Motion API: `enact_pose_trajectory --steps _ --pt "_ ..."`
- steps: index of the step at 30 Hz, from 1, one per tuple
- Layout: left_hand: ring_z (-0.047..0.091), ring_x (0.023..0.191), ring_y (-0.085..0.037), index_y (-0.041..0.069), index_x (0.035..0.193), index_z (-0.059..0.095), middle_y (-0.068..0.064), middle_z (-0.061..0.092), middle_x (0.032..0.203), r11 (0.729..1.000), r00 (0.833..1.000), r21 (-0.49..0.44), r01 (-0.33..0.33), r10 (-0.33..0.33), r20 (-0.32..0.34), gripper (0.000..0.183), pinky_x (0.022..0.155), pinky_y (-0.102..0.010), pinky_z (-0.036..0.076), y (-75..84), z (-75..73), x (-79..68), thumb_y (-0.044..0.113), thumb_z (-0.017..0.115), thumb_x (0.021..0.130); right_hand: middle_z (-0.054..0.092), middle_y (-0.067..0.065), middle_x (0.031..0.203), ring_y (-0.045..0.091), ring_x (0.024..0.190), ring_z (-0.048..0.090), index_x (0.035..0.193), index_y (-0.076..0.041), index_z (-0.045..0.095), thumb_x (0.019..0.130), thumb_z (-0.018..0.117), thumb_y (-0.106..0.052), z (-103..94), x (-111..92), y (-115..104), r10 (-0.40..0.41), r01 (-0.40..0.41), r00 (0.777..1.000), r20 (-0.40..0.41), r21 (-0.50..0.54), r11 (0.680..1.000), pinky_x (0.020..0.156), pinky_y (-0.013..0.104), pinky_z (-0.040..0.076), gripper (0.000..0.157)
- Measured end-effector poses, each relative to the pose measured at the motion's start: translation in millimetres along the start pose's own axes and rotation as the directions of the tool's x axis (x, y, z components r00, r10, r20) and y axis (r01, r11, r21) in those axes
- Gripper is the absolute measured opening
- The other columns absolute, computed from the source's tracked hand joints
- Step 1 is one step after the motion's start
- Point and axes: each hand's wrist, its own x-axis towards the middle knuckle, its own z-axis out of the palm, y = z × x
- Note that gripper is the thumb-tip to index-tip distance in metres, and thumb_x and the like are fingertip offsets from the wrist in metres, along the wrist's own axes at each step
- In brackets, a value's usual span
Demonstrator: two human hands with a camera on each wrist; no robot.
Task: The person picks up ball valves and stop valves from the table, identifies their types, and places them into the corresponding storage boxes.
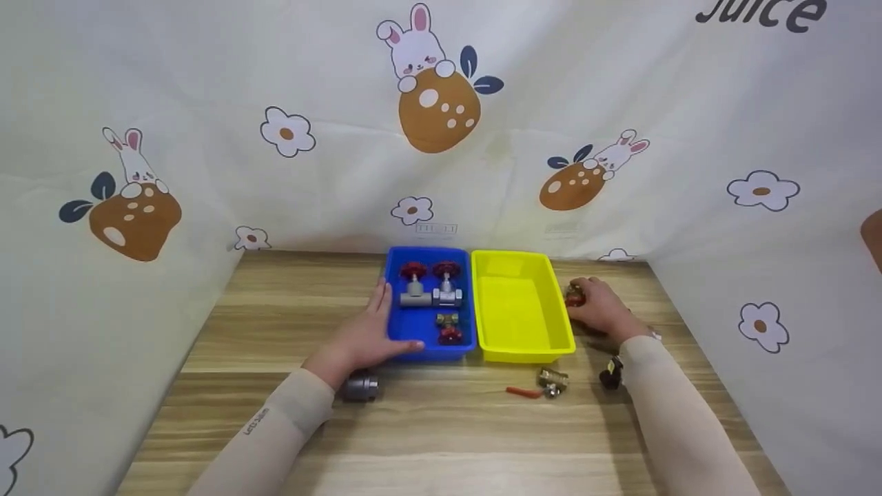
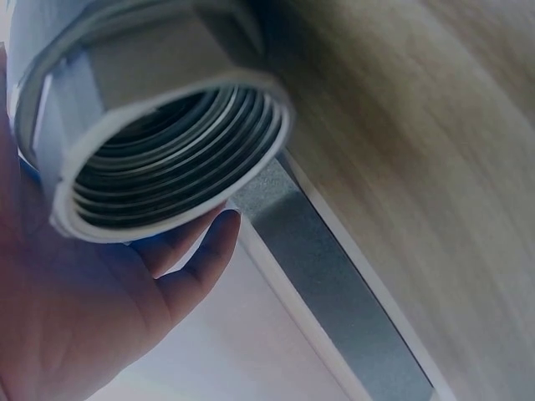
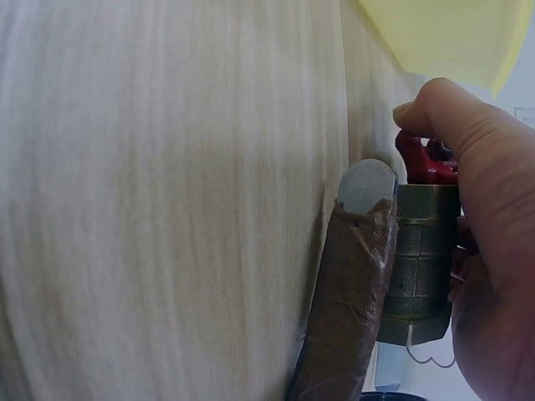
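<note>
Right hand (image 1: 603, 308): fingers curled round red-wheeled brass valve (image 3: 418, 263), just right of yellow bin (image 1: 517, 303). Brown-wrapped bar (image 3: 347, 301) right beside that valve. Left hand (image 1: 358, 339): thumb spread from fingers, thumb at near rim of blue bin (image 1: 413, 335), fingers along its left side. Three valves (image 1: 414, 271) inside blue bin. Grey threaded fitting (image 1: 361, 387) near left wrist; red-levered valve (image 1: 553, 379) before yellow bin, on wooden table (image 1: 441, 441).

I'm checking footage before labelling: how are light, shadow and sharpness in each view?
Head: soft light, a faint shadow beside the right sleeve; left wrist: bluish cast, table grain blurred, threads readable inside the grey fitting; right wrist: yellow tray washed out, brass valve dark, a soft shadow along the brown handle.
</note>
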Motion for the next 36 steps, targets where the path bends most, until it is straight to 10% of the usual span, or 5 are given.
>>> enact_pose_trajectory --steps 18,36 --pt "0.042 0.154 -0.054 0.011 0.178 -0.002 -0.012 -0.011 0.185 1.0 1.0 -0.007 0.001 -0.001 -0.002 0.144 0.118 -0.065 0.047 -0.8 -0.1 -0.7 0.091 0.072 0.082 0.064 0.025 0.135 0.036 0.115 0.062 0.155 0.007 0.049 0.094 0.082 -0.03 -16.8 -8.9 -20.6 0.057 -0.043 0.996 -0.067 0.194 0.98 0.103 0.051 0.054 0.079" --pt "0.041 0.155 -0.054 0.012 0.178 -0.001 -0.013 -0.009 0.185 1.0 1.0 -0.021 -0.006 0.006 -0.002 0.149 0.119 -0.064 0.046 0.2 0.2 -1.7 0.096 0.069 0.078 0.059 0.026 0.137 0.041 0.124 0.057 0.149 0.005 0.05 0.095 0.082 -0.03 -27.6 -17.8 -36.4 0.058 -0.025 0.989 -0.138 0.233 0.972 0.113 0.061 0.048 0.072"
